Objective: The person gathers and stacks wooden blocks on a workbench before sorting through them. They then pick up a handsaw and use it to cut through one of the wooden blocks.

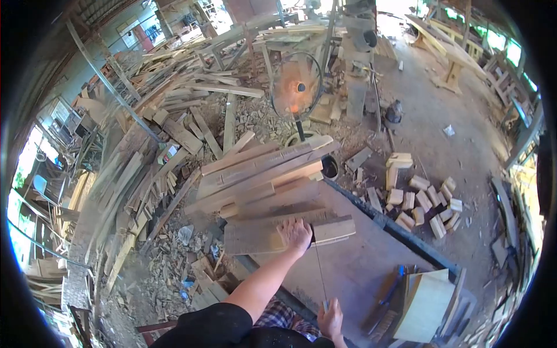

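Note:
My left hand (296, 235) lies with spread fingers on a wide wooden board (255, 236) at the edge of the worktable (348, 255). Just right of it, a dark object touches the board, too small to identify, beside a thick wood piece (336, 229). Lower down, my right hand (330, 318) is closed round the light handle of a thin, long tool (322, 275), which runs up toward the dark object. Beyond my left hand, several long planks (261, 168) are stacked on the table.
A round fan (297, 87) stands behind the planks. Small wood blocks (422, 200) lie on the floor at right. A blue-handled tool (390, 293) and a pale sheet (426, 307) are at lower right. Scrap wood (127, 197) fills the left side.

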The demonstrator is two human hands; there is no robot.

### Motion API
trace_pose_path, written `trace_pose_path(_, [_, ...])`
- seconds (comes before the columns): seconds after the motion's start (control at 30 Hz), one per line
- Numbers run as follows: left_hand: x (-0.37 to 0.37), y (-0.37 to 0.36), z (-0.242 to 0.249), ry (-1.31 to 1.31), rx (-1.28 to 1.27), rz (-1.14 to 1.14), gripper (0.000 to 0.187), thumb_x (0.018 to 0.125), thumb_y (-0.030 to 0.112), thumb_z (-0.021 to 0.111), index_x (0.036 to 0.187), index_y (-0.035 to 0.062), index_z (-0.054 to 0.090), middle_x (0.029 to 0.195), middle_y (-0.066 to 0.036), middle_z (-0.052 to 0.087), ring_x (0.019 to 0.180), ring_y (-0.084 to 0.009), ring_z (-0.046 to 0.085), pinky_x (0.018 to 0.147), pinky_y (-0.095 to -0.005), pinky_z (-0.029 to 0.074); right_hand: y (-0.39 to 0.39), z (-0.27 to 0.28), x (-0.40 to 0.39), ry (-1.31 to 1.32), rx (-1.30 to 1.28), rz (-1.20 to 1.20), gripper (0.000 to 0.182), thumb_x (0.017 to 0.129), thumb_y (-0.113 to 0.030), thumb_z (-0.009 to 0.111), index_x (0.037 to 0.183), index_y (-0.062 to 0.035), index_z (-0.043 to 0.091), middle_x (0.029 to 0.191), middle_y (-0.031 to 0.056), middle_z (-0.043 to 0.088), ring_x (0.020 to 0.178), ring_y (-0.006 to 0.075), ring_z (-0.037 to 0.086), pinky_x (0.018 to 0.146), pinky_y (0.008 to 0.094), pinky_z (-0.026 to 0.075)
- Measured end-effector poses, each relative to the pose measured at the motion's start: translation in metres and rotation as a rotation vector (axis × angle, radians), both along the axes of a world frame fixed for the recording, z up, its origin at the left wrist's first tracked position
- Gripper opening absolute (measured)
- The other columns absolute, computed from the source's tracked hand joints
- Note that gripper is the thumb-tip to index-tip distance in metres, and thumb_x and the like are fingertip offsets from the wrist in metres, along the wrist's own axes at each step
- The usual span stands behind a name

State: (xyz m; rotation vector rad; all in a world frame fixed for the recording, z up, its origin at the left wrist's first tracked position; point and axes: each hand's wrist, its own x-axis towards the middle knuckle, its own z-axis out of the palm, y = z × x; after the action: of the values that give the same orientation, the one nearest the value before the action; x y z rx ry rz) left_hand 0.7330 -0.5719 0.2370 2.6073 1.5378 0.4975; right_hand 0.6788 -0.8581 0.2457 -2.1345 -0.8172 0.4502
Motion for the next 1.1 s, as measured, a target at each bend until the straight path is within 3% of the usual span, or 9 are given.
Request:
trace_pose_path(0.1, [-0.003, -0.001, 0.003, -0.01, -0.047, -0.032, 0.022, 0.084, 0.025, 0.052, 0.08, 0.0086, 0.066, 0.095, -0.014, 0.062, 0.1, -0.0297, 0.056, 0.085, -0.0496, 0.036, 0.03, -0.015, 0.006, -0.032, 0.114, -0.047, 0.026, 0.082, -0.013, 0.064, 0.099, 0.0, 0.048, 0.084, 0.0239, 0.058, 0.078, 0.0441, 0.059, 0.067, 0.0502, 0.048])
trace_pose_path(0.17, [-0.004, 0.0, -0.001, -0.016, -0.055, -0.03, 0.022, 0.084, 0.025, 0.052, 0.08, 0.0085, 0.067, 0.095, -0.013, 0.062, 0.099, -0.0298, 0.056, 0.085, -0.0494, 0.036, 0.094, 0.012, 0.034, 0.015, 0.053, -0.06, 0.019, 0.085, -0.008, 0.059, 0.094, -0.0004, 0.046, 0.082, 0.0253, 0.057, 0.079, 0.0462, 0.057, 0.066, 0.0493, 0.045])
trace_pose_path(0.43, [-0.005, -0.001, -0.01, -0.031, 0.026, -0.011, 0.024, 0.085, 0.027, 0.053, 0.082, 0.0091, 0.069, 0.093, -0.013, 0.062, 0.094, -0.0298, 0.056, 0.083, -0.0478, 0.036, 0.103, -0.001, 0.038, -0.092, 0.093, 0.007, 0.025, 0.084, -0.012, 0.061, 0.101, -0.0022, 0.045, 0.083, 0.0249, 0.058, 0.074, 0.0446, 0.059, 0.062, 0.051, 0.048])
trace_pose_path(0.67, [-0.006, 0.002, -0.001, -0.041, -0.103, -0.034, 0.028, 0.088, 0.029, 0.048, 0.088, 0.0101, 0.069, 0.097, -0.013, 0.062, 0.097, -0.0302, 0.055, 0.085, -0.049, 0.035, 0.118, -0.028, 0.031, -0.088, 0.102, -0.082, 0.022, 0.085, -0.011, 0.061, 0.097, -0.0011, 0.047, 0.081, 0.025, 0.057, 0.073, 0.0454, 0.058, 0.062, 0.0505, 0.046])
trace_pose_path(0.83, [-0.008, -0.002, -0.015, -0.04, -0.076, -0.026, 0.027, 0.086, 0.027, 0.049, 0.088, 0.0098, 0.069, 0.099, -0.013, 0.062, 0.103, -0.03, 0.053, 0.087, -0.0489, 0.035, 0.093, -0.028, 0.027, -0.051, 0.173, -0.08, 0.02, 0.085, -0.011, 0.061, 0.096, -0.0003, 0.048, 0.08, 0.0244, 0.057, 0.072, 0.0454, 0.057, 0.061, 0.0506, 0.045])
trace_pose_path(0.97, [-0.003, -0.001, -0.008, 0.006, -0.042, -0.007, 0.025, 0.082, 0.028, 0.053, 0.086, 0.0091, 0.069, 0.097, -0.013, 0.062, 0.101, -0.0305, 0.054, 0.086, -0.0493, 0.036, 0.012, 0.003, -0.008, 0.027, 0.089, -0.039, 0.02, 0.084, -0.011, 0.062, 0.095, -0.0006, 0.049, 0.08, 0.0239, 0.056, 0.073, 0.0455, 0.057, 0.063, 0.051, 0.045])
trace_pose_path(1.1, [-0.006, -0.001, -0.01, -0.06, 0.044, -0.064, 0.024, 0.082, 0.028, 0.054, 0.08, 0.0083, 0.068, 0.095, -0.013, 0.062, 0.096, -0.0298, 0.055, 0.084, -0.0492, 0.036, 0.016, 0.004, -0.009, 0.002, 0.081, -0.062, 0.02, 0.084, -0.012, 0.061, 0.097, -0.0019, 0.05, 0.082, 0.0231, 0.057, 0.075, 0.0447, 0.057, 0.064, 0.0505, 0.046])
